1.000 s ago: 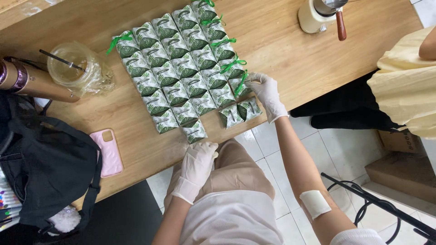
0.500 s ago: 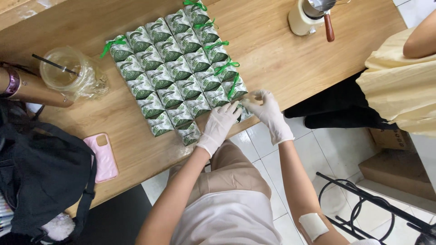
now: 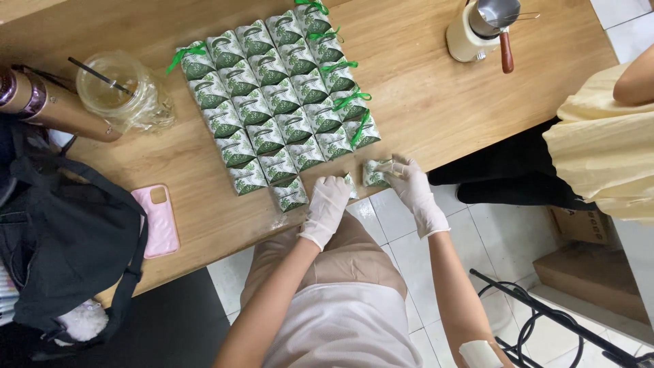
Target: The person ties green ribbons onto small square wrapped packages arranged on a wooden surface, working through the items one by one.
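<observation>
Gloved right hand (image 3: pixel 413 191) pinches a small green-and-white packet (image 3: pixel 374 173) at the wooden table's (image 3: pixel 436 109) near edge; the packet lies at its ten o'clock. Gloved left hand (image 3: pixel 328 202) curls over another, grip unclear.

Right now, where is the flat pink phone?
In the head view, the flat pink phone lies on the wooden table at the left, beside the black bag, below the clear plastic cup.
</observation>
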